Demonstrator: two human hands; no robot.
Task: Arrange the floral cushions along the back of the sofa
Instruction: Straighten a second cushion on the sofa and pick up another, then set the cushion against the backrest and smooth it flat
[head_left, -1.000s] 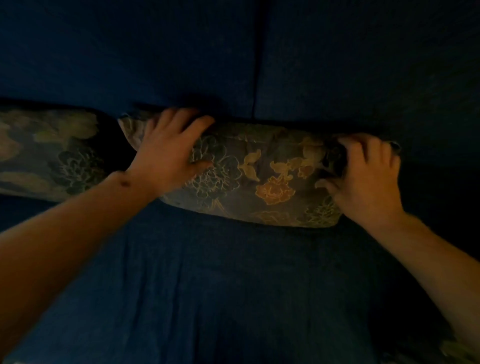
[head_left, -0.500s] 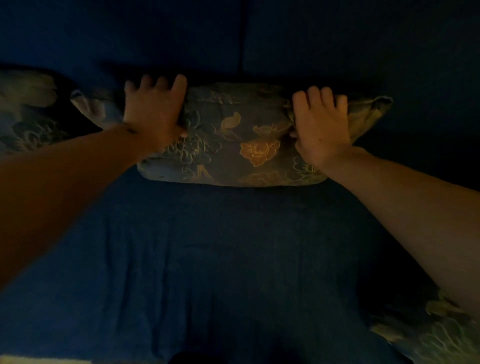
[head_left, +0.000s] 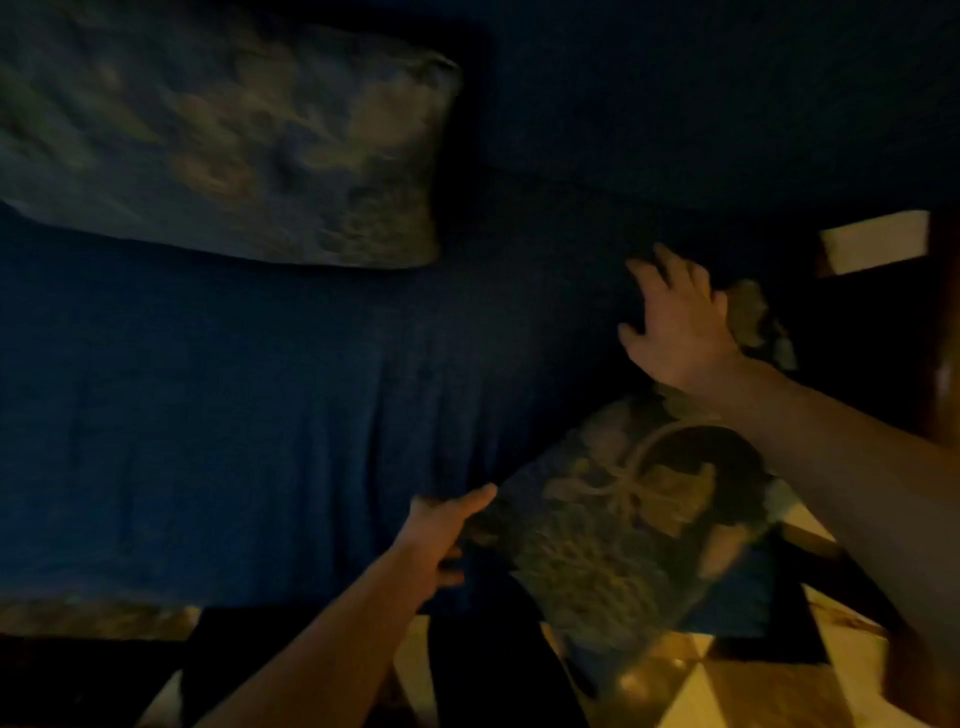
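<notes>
Left hand (head_left: 441, 525) now off the placed cushion (head_left: 234, 140), far up-left against the sofa back (head_left: 675, 93), pinching the next cushion's (head_left: 613, 530) near edge; right hand (head_left: 675, 322) spread wide at its far corner. One done, another starting. Grip dim, blurred; lower cushion edge cut off

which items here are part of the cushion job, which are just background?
Job:
- floral cushion against the sofa back
- second floral cushion at the seat's right end, left hand at its near edge, right hand at its far end; grip unclear
- blue sofa

Background:
- patterned floor
- pale block, upper right
</notes>
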